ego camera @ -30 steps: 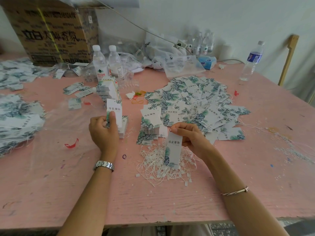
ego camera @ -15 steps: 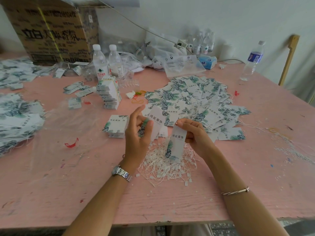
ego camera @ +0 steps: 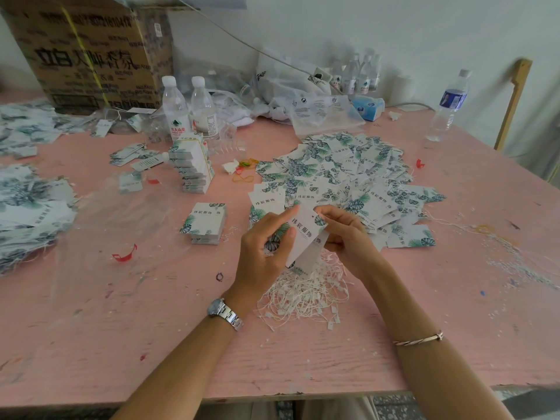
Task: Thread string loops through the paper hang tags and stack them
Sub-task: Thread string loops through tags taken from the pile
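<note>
Both hands meet over the middle of the pink table (ego camera: pixel 151 344). My left hand (ego camera: pixel 266 247) pinches a white leaf-print hang tag (ego camera: pixel 304 234) from the left, forefinger stretched along its top edge. My right hand (ego camera: pixel 345 234) grips the same tag, and a second one behind it, from the right. Under the hands lies a tangle of white string loops (ego camera: pixel 306 295). A short stack of tags (ego camera: pixel 206 222) sits to the left, with a taller leaning stack (ego camera: pixel 194 165) behind it. Loose tags (ego camera: pixel 348 177) spread out beyond my hands.
Two water bottles (ego camera: pixel 188 107) and a cardboard box (ego camera: pixel 91 53) stand at the back left, plastic bags (ego camera: pixel 303 98) at the back centre, and another bottle (ego camera: pixel 448 107) at the right. More tags (ego camera: pixel 27 213) pile up along the left edge. A red scrap (ego camera: pixel 124 254) lies nearby.
My left hand left the stack at the left, crossed to the right with a tag and joined it to the tag in my right hand. My right hand rose slightly.
</note>
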`<state>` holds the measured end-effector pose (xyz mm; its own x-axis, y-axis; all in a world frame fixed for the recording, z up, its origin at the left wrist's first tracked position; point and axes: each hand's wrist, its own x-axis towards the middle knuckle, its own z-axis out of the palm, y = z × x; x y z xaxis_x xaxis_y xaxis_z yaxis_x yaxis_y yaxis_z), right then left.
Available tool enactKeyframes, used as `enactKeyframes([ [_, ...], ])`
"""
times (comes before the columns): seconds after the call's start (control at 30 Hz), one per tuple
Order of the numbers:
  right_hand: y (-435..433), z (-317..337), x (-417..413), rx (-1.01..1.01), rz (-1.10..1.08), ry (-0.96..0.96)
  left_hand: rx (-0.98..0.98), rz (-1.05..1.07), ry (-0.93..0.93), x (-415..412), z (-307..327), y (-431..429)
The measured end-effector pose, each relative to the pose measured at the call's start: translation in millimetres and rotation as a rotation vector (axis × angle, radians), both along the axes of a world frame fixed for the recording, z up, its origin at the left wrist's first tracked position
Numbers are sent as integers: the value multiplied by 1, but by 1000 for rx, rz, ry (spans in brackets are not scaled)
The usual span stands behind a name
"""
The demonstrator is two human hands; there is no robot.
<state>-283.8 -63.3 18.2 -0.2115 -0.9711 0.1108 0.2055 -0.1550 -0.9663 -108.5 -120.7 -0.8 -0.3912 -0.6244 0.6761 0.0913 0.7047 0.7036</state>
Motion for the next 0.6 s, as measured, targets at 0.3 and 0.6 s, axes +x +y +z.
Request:
enactKeyframes([
  [0.3,2,-1,0,15,45,3,-84,77,-26,0,-1,-1],
  [0.6,5,1,1,56,119,49,-219,191,11,-3,0,-1],
])
